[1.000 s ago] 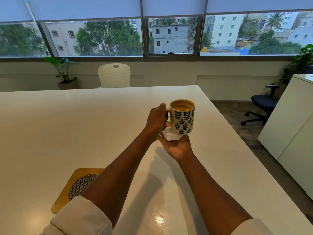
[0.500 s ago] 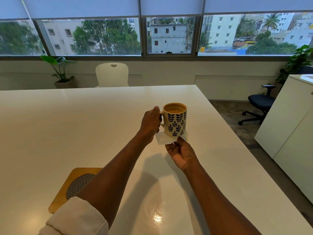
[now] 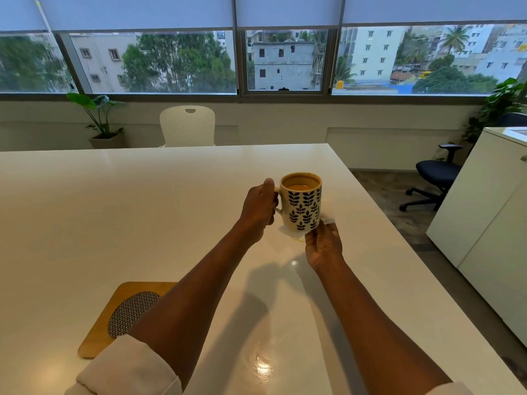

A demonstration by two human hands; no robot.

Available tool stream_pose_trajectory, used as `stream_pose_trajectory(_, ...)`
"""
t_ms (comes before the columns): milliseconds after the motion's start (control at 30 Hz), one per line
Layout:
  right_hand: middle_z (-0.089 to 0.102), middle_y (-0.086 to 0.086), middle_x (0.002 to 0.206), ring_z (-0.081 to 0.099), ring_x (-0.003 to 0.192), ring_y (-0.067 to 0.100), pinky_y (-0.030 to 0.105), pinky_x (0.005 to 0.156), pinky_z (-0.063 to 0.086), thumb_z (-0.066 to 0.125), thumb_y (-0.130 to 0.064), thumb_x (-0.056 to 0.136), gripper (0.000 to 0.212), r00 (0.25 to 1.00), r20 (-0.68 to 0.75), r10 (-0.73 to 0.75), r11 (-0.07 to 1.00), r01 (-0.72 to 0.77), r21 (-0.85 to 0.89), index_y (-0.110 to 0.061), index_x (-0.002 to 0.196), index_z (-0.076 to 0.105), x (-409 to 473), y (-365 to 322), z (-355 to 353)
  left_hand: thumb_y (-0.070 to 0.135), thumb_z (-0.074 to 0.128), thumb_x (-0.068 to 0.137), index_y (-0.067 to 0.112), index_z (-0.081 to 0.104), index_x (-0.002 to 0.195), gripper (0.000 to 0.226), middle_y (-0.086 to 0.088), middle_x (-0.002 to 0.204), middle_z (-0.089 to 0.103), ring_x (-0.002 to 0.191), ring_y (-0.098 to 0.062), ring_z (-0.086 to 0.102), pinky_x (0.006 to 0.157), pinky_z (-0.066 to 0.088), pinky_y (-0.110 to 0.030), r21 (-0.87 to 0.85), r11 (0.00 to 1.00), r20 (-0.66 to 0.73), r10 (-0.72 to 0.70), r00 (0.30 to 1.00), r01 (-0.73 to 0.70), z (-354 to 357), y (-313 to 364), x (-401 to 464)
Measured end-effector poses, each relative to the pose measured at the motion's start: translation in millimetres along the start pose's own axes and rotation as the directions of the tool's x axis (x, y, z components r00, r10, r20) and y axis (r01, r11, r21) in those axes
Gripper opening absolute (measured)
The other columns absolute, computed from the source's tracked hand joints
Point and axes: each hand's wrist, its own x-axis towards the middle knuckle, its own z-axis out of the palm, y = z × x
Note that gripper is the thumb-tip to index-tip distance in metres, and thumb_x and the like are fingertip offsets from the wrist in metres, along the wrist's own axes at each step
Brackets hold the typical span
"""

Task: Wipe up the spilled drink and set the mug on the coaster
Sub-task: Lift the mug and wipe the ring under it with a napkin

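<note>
A cream mug (image 3: 302, 205) with dark leaf prints holds a brown drink and hangs above the white table (image 3: 114, 209). My left hand (image 3: 260, 205) grips its handle. Under the mug's base my right hand (image 3: 323, 245) holds a white tissue (image 3: 286, 231), fingers curled around it at the mug's lower right side; a brownish stain shows on the tissue's lower edge. The wooden coaster (image 3: 119, 315) with a woven round inset lies near the table's front left, partly hidden by my left forearm.
A white chair (image 3: 187, 125) stands behind the table's far edge. A black office chair (image 3: 433, 178) and a white cabinet (image 3: 490, 223) are on the right. Potted plants (image 3: 98, 121) stand by the window wall.
The mug has stayed lifted in my left hand. My right hand with the tissue has slid from below the mug's base toward its lower right side.
</note>
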Motion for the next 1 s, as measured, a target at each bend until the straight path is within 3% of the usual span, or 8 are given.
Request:
stream_pose_trajectory(100,0.073,0.011,0.096,0.074,0.079,0.021,0.032,0.063,0.061,0.047,-0.01,0.1,0.018,0.999,0.032,0.023,0.999,-0.025,0.039,-0.011,0.113,0.06,2,7,7,0.033,0.029,0.103,0.015,0.04,0.064,0.044,0.0,0.055,0.038,0.044,-0.009,0.03,0.043,0.029,-0.022,0.017,1.0,0.002,0.007,1.0,-0.007,6,2,-2)
stream_pose_trajectory(200,0.075,0.009,0.089,0.074,0.075,0.02,0.032,0.065,0.062,0.056,-0.012,0.096,0.016,0.997,0.045,0.066,0.997,-0.068,0.028,-0.011,0.111,0.059,1,16,11,0.035,0.029,0.103,0.015,0.041,0.066,0.044,-0.001,0.059,0.04,0.047,-0.01,0.033,0.044,0.031,-0.02,0.039,0.999,-0.02,0.007,1.0,-0.006,10,4,-1)
stream_pose_trajectory(333,0.076,0.01,0.088,0.069,0.09,0.026,0.044,0.089,0.056,0.068,-0.012,0.079,0.028,0.985,0.094,0.145,0.987,-0.138,-0.084,-0.012,0.107,0.062,-4,19,13,0.035,0.029,0.104,0.016,0.042,0.067,0.044,-0.002,0.061,0.042,0.052,-0.012,0.035,0.047,0.033,-0.022,0.052,0.999,-0.056,0.016,0.998,-0.013,7,2,1)
stream_pose_trajectory(467,0.076,0.013,0.088,0.073,0.083,0.029,0.044,0.078,0.058,0.054,-0.011,0.096,0.012,0.954,0.13,0.271,0.961,-0.26,-0.1,-0.009,0.106,0.061,-11,21,9,0.037,0.028,0.104,0.016,0.043,0.068,0.045,-0.003,0.064,0.044,0.054,-0.013,0.038,0.049,0.035,-0.024,0.08,0.997,-0.084,0.027,0.996,-0.02,3,-2,4)
stream_pose_trajectory(600,0.076,0.016,0.091,0.075,0.08,0.027,0.04,0.076,0.059,0.063,-0.009,0.079,0.024,0.932,0.183,0.313,0.947,-0.293,-0.129,-0.004,0.103,0.063,-20,19,4,0.038,0.028,0.105,0.015,0.044,0.068,0.046,-0.002,0.063,0.043,0.052,-0.012,0.036,0.047,0.033,-0.023,0.07,0.998,-0.085,0.013,0.996,-0.007,-2,-6,6)
stream_pose_trajectory(700,0.075,0.015,0.095,0.071,0.088,0.029,0.042,0.083,0.056,0.065,-0.009,0.071,0.032,0.923,0.209,0.323,0.936,-0.28,-0.211,-0.006,0.103,0.066,-22,12,-2,0.036,0.029,0.104,0.015,0.042,0.067,0.045,-0.003,0.062,0.041,0.051,-0.012,0.033,0.046,0.031,-0.023,0.053,0.999,-0.086,0.006,0.996,-0.001,-6,-9,8)
stream_pose_trajectory(900,0.071,0.014,0.105,0.071,0.09,0.025,0.041,0.082,0.057,0.047,-0.023,0.1,0.028,0.905,0.176,0.387,0.917,-0.359,-0.175,-0.005,0.115,0.062,-12,-4,-20,0.034,0.028,0.105,0.014,0.04,0.065,0.046,-0.003,0.06,0.04,0.048,-0.012,0.03,0.044,0.029,-0.023,0.012,1.0,-0.109,-0.006,0.994,0.008,-14,-14,11)
stream_pose_trajectory(1000,0.068,0.015,0.11,0.066,0.097,0.026,0.043,0.085,0.055,0.06,-0.021,0.086,0.035,0.928,0.158,0.338,0.933,-0.31,-0.182,-0.006,0.117,0.061,-9,-9,-19,0.032,0.029,0.103,0.015,0.038,0.062,0.045,-0.001,0.057,0.037,0.046,-0.011,0.029,0.042,0.028,-0.022,0.008,1.0,-0.101,-0.013,0.995,0.014,-14,-14,12)
